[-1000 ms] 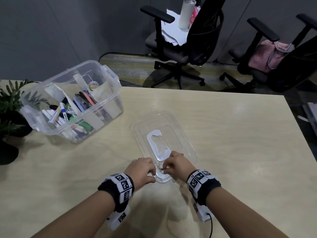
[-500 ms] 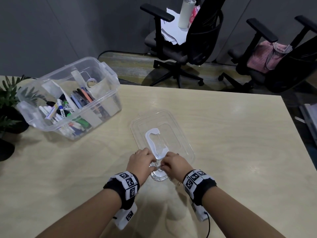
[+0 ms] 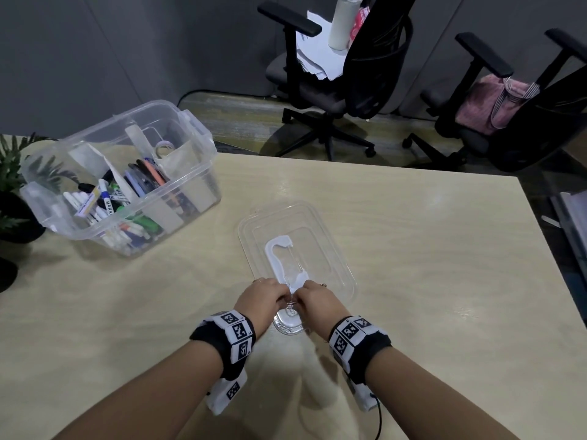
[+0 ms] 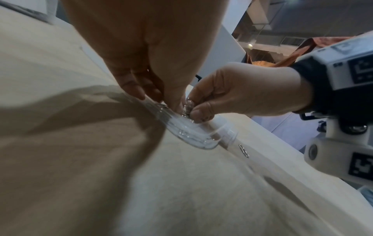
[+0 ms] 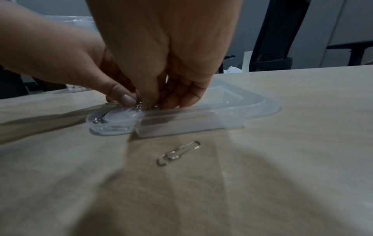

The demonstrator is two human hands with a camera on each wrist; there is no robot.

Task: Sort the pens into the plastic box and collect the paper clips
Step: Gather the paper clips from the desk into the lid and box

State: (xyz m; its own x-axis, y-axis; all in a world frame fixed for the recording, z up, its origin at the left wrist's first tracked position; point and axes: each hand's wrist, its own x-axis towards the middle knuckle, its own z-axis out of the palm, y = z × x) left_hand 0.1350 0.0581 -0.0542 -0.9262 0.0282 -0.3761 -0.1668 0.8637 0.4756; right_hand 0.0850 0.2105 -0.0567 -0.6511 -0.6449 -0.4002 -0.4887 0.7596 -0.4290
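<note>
A clear plastic box at the table's back left holds several pens and markers. Its clear lid lies flat at mid-table. A small round clear dish with paper clips in it sits against the lid's near edge. My left hand and right hand meet fingertip to fingertip over the dish. In the left wrist view the right hand pinches shiny paper clips above the dish. The left hand pinches at the same clips. One loose paper clip lies on the table near the dish.
A potted plant stands at the table's left edge beside the box. Two office chairs stand beyond the far edge, one with papers and a tumbler, the other with a pink bag. Bare tabletop spreads to the right.
Both hands have drawn closer together over the dish, and their fingertips now meet on the clips. The box and lid have not moved.
</note>
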